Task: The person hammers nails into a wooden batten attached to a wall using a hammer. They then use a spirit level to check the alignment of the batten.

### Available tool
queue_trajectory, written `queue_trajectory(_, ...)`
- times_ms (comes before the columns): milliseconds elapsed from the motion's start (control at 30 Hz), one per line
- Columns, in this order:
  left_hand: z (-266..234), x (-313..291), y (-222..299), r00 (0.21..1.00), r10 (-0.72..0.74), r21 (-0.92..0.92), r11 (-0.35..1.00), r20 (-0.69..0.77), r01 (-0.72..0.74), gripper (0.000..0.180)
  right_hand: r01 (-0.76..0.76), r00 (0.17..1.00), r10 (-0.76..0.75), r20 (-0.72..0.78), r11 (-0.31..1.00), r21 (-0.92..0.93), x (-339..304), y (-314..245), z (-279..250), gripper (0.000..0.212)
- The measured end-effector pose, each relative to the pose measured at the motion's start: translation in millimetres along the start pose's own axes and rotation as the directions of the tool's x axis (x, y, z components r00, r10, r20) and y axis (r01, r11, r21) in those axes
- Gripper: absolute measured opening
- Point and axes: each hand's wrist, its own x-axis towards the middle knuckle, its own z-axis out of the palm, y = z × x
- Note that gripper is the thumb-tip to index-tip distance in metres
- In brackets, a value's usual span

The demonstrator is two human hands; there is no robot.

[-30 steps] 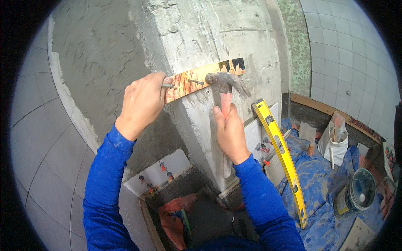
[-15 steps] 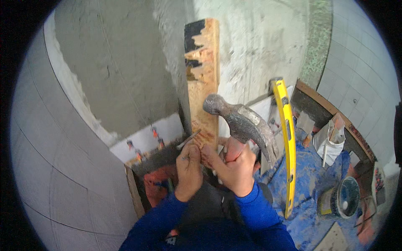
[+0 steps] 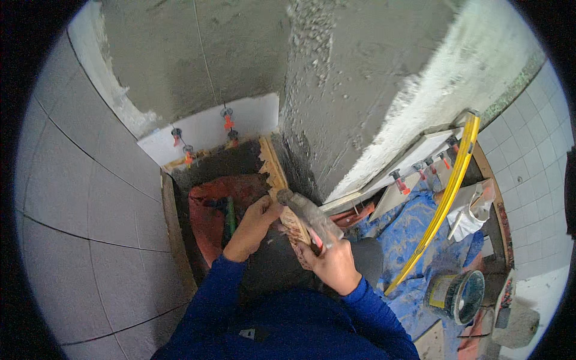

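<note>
One wooden board (image 3: 293, 230) mid-view, running eleven to five o'clock. Our left hand (image 3: 251, 229) closed, apparently on board's nine-o'clock edge; our right hand (image 3: 337, 267) clamped on hammer (image 3: 315, 221), thumb at board's five-o'clock end: hold that, we judge, steadies both close in.

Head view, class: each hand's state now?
Left hand: curled against narrow tan wooden board; grip unclear.
Right hand: closed, holding red-handled grey metal hammer.
</note>
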Motion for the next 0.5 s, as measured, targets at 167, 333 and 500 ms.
queue_trajectory(167, -5, 35, -31, 0.984, -0.157, -0.218, 0.961, 0.083, 0.172, 0.039, 0.033, 0.999, -0.033, 0.012, 0.999, 0.003, 9, 28, 29, 0.034)
queue_trajectory(333, -27, 86, -36, 0.944, -0.267, -0.134, 0.946, 0.192, 0.295, 0.034, -0.026, 0.993, 0.039, 0.113, 0.993, -0.114, 22, 35, 23, 0.033)
queue_trajectory(500, -47, 145, -49, 0.934, -0.333, -0.179, 0.919, 0.130, 0.352, 0.037, -0.057, 0.989, 0.042, -0.139, 0.992, -0.108, 17, 13, -6, 0.018)
